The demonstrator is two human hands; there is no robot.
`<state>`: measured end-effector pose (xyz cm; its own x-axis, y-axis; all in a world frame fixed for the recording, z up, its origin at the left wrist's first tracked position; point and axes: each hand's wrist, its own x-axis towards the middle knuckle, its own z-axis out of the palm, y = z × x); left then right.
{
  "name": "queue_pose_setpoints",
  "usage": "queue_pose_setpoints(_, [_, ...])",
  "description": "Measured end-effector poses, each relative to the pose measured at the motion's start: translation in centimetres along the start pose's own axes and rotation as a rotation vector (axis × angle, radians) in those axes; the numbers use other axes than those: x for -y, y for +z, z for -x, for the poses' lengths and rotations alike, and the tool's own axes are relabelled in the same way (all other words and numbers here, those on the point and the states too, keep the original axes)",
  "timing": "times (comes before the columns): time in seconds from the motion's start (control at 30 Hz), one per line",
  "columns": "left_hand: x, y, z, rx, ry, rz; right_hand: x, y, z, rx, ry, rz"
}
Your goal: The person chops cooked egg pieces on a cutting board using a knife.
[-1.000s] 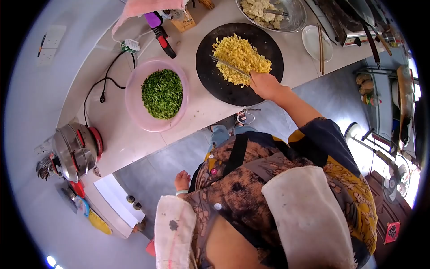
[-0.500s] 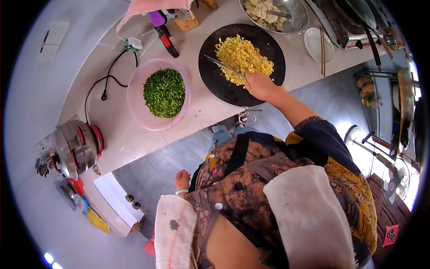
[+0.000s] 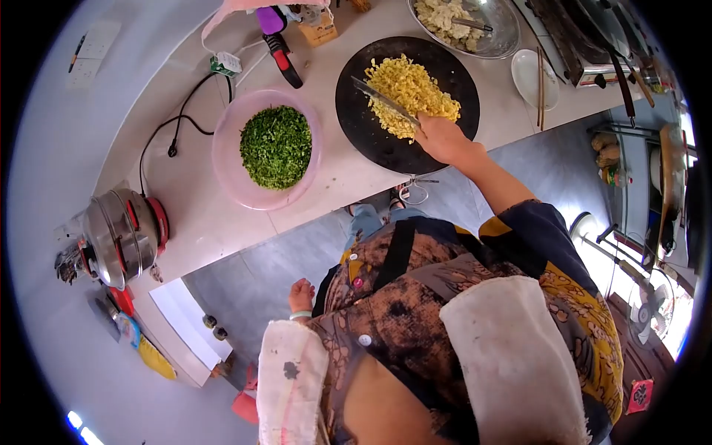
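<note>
The right grip [image 3: 445, 139] is closed around one end of a knife [image 3: 387, 102], whose blade crosses the yellow crumbled food [image 3: 409, 80] heaped just beyond it on a black board [image 3: 361, 127]. Whether the left grip [image 3: 301, 297] is clenched, I cannot tell.

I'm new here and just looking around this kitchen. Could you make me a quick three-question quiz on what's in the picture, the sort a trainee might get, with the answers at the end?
1. What does the person's right hand hold?
2. True or false: the chopped greens are on the white plate.
3. Fill in the gap: the chopped yellow food lies on a round black ____.

Key:
1. A knife.
2. False; the chopped greens are in the pink bowl.
3. Board.
</note>
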<state>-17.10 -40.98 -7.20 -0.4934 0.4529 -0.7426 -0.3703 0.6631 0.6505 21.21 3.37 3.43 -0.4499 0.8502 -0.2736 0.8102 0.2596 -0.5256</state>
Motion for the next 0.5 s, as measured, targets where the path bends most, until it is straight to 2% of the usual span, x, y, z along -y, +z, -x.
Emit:
queue_pose_setpoints(0.1, [-1.7,1.6,1.1,-0.102,-0.055,-0.179,0.3,0.0,-0.1,0.004,-0.036,0.047])
queue_pose_setpoints(0.2, [-2.6,2.3,1.6,-0.106,-0.078,-0.210,-0.4,1.2,-0.5,-0.010,0.007,0.029])
queue_pose_setpoints(0.3, [-0.7,0.3,-0.3,0.006,-0.053,-0.272,-0.5,0.5,-0.4,0.000,-0.018,-0.003])
queue_pose_setpoints(0.4, [-0.7,0.5,0.3,-0.071,-0.036,-0.220,-0.2,-0.2,0.6,-0.008,-0.004,-0.053])
queue_pose_setpoints(0.5, [-1.1,0.3,0.4,-0.010,-0.041,-0.281,0.2,-0.8,2.1,0.000,-0.081,-0.039])
